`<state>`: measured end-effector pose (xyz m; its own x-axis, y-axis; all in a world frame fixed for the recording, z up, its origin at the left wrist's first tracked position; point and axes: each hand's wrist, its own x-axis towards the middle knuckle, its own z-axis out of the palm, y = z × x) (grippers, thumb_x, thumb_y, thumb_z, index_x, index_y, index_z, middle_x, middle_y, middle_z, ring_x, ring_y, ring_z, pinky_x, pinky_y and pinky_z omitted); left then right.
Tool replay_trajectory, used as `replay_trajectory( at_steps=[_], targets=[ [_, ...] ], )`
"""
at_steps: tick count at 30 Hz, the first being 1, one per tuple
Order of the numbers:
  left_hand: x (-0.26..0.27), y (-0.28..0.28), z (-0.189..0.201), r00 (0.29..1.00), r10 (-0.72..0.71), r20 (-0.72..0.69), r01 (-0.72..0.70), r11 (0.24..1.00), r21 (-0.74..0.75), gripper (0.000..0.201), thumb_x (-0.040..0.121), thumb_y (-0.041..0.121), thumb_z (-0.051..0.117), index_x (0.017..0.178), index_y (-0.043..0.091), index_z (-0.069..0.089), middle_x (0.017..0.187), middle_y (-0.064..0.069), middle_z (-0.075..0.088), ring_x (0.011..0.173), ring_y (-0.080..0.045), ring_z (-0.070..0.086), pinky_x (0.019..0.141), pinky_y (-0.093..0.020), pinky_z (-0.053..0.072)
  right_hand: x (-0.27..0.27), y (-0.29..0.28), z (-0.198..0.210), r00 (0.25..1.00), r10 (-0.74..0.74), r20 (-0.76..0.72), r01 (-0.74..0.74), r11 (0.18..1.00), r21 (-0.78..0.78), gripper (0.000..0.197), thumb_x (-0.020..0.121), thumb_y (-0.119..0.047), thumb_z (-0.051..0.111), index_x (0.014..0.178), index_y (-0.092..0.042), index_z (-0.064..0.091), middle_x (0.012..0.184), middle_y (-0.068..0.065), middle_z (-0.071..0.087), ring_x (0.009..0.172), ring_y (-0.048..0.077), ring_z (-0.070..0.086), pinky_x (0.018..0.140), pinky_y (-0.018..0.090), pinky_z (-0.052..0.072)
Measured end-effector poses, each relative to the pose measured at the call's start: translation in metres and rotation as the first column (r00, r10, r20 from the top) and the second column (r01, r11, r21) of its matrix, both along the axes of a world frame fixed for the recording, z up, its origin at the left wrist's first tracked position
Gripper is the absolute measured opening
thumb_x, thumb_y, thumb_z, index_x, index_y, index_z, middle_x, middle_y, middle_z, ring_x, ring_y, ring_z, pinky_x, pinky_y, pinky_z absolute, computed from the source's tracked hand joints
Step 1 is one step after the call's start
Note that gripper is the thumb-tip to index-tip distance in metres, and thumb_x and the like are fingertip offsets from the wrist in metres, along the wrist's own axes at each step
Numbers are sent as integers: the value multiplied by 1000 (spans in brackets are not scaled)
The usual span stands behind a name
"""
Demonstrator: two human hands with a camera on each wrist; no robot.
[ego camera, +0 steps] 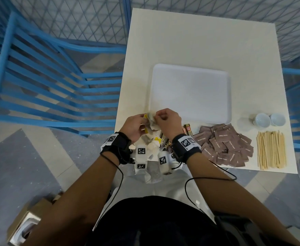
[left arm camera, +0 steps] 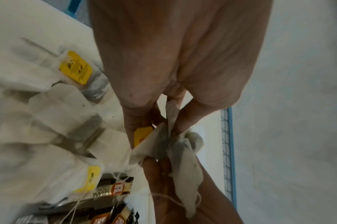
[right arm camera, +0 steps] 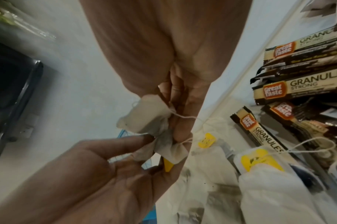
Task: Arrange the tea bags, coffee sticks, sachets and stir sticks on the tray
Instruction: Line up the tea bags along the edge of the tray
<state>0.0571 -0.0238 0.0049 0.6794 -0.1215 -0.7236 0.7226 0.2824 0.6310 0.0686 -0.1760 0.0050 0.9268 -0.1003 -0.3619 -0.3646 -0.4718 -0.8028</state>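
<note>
While over the table's (ego camera: 207, 41) near-left edge, left hand (ego camera: 134, 126) and right hand (ego camera: 167, 121) both pinching tea bags (ego camera: 151, 119).

The coffee sticks (right arm camera: 298, 84) carry a red "Great Taste" badge and the words "GRANULES STRONG" on a cream band. The brown sachets (ego camera: 223, 144) read "Brown Sugar" in pale letters. Print on the yellow tea bag tags (left arm camera: 75, 67) is too blurred to read.

right hand (right arm camera: 175, 84) pinching tea bags (right arm camera: 144, 119), coffee sticks (right arm camera: 298, 84) beside
</note>
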Motion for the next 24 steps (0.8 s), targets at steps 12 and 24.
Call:
replay_trajectory(
  at_steps=[12,24],
  targets=[
    [5,-7,-10,990,142,-12,-142,989,40,12,100,6,62,112,3,63,71,-3,69,61,-16,66,84,-45,59,-4,1,7,996,31,-84,-20,991,129,39,85,-34,79,117,-19,64,96,2,70,78,20,73,67,42,63],
    [19,6,-1,966,239,-98,-248,964,-97,24,95,-1,56,112,15,62,106,-13,61,73,-28,67,66,-41,61,-4,-10,22,995,40,-94,-27,990,136,17,88,-5,73,104,-8,74,90,8,69,61,15,65,54,23,55]
  ],
)
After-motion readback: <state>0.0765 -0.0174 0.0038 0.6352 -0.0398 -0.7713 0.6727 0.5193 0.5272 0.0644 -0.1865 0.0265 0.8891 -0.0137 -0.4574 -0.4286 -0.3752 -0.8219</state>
